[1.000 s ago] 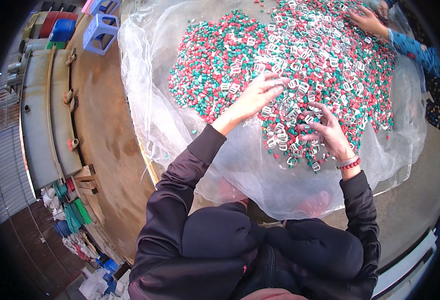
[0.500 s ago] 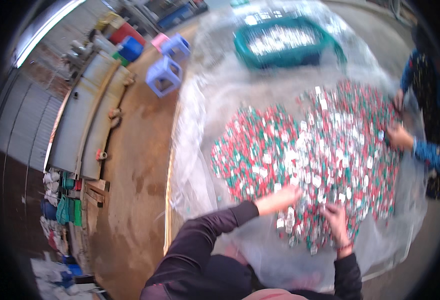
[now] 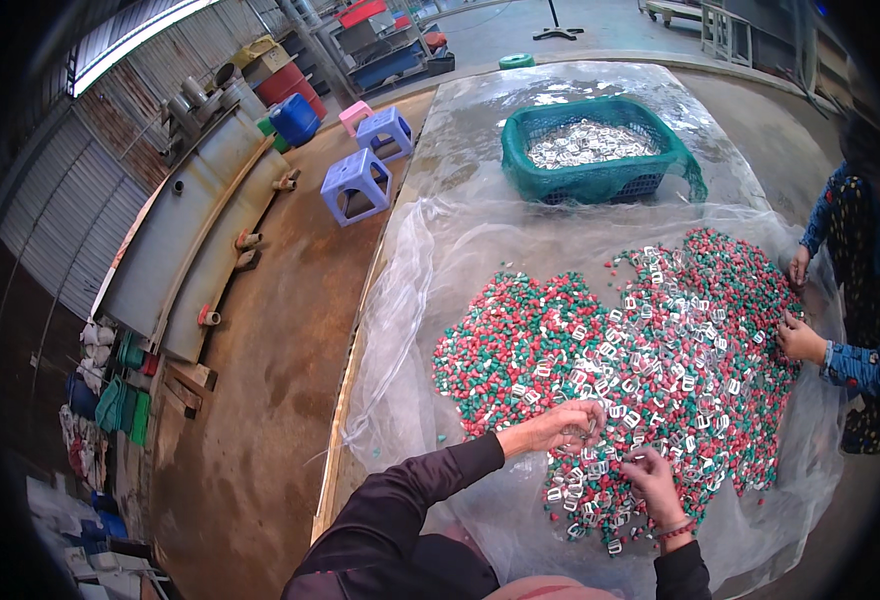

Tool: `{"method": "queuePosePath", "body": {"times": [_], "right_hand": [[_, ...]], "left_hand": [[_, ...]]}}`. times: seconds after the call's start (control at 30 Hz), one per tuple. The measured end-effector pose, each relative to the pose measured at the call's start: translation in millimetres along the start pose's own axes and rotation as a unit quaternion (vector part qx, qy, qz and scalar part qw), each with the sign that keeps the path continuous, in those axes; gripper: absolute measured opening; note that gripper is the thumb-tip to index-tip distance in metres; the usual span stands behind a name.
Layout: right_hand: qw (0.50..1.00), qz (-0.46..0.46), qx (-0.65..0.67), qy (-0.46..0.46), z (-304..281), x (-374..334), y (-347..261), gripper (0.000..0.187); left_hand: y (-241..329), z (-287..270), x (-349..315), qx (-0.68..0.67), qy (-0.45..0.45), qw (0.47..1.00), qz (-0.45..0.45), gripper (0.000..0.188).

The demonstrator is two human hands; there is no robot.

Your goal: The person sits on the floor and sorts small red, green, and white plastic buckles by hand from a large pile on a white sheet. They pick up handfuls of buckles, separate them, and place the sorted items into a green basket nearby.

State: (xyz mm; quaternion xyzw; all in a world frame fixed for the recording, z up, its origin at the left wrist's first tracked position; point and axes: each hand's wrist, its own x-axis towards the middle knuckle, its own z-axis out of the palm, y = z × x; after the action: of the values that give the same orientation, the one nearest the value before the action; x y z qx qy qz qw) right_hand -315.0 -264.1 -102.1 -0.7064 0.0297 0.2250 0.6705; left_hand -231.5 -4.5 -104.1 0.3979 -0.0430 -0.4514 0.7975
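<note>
A broad pile of small red and green pellets (image 3: 520,345) lies on a clear plastic sheet (image 3: 390,400). Mixed through it are many small silvery slide buckles (image 3: 632,418). Over the near left part of the pile, my left hand (image 3: 563,426) is closed, its fingers curled in; what they hold is too small to make out. Lower and to its right, my right hand (image 3: 655,484) pinches thumb against fingers just above the pellets, with a red band at the wrist. Whatever sits in that pinch cannot be made out.
Beyond the pile stands a basket (image 3: 675,172) lined with green netting, holding many buckles. At the right edge another person's hand (image 3: 803,338) reaches into the pellets. Blue plastic stools (image 3: 357,187) and a long metal trough (image 3: 195,240) stand left of the table.
The view has tilted up, so the table sits lower in the picture and more of the far floor shows. My left fingers look more curled; both hands remain over the pile's near side.
</note>
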Motion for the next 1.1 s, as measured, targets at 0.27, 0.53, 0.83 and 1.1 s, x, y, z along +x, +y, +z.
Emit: {"method": "queuePosePath", "body": {"times": [0.27, 0.53, 0.83, 1.1], "right_hand": [[0.782, -0.143, -0.606, -0.024, 44, 26, 40, 0.025], [0.991, 0.108, 0.082, -0.006, -7, 14, 24, 0.017], [0.949, 0.059, 0.305, -0.055, -7, -9, -24, 0.045], [0.892, 0.063, 0.418, -0.159, -3, -4, -18, 0.025]], "left_hand": [[-71, 12, -31, 0.791, -0.007, 0.603, 0.098, 0.032], [-81, -41, -5, 0.859, 0.056, 0.464, 0.207, 0.014], [-16, -7, -5, 0.793, 0.015, 0.606, 0.066, 0.027], [-83, 1, -22, 0.911, 0.035, 0.4, 0.091, 0.026]]}}
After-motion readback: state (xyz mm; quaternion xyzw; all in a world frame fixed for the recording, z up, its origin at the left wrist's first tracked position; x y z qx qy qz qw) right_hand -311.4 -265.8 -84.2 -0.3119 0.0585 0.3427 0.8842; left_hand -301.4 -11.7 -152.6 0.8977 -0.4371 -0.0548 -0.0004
